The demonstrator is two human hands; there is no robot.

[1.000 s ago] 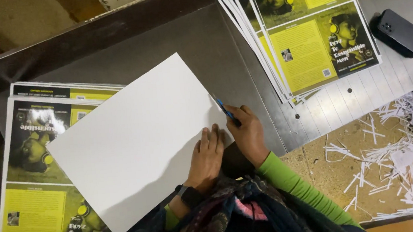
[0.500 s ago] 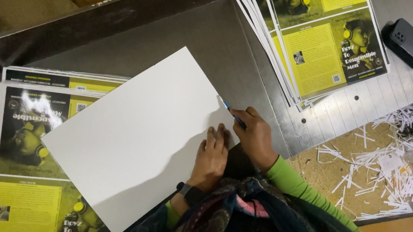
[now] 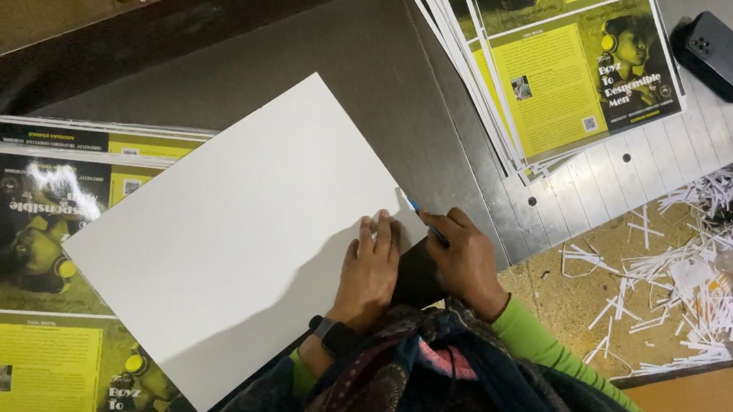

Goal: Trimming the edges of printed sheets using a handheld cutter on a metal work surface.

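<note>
Dark grey metal table (image 3: 426, 77) carries everything, with the large blank white card sheet (image 3: 245, 234) lying tilted at its middle. At the sheet's near right corner the left hand (image 3: 372, 272) presses flat, fingers together; just right of it the right hand (image 3: 464, 255) has fingers clamped on a thin blue pen (image 3: 420, 214) at the edge. Left of the sheet lies a stack of yellow printed covers (image 3: 40, 367), another stack (image 3: 565, 47) far right, beside a black phone (image 3: 720, 56)

White sheet (image 3: 237, 244) hides most of the printed stack (image 3: 39, 349).

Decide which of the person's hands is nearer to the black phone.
Right. The right hand, holding a blue pen, lies closer to the black phone; the left hand rests on the white sheet, farther away.
</note>
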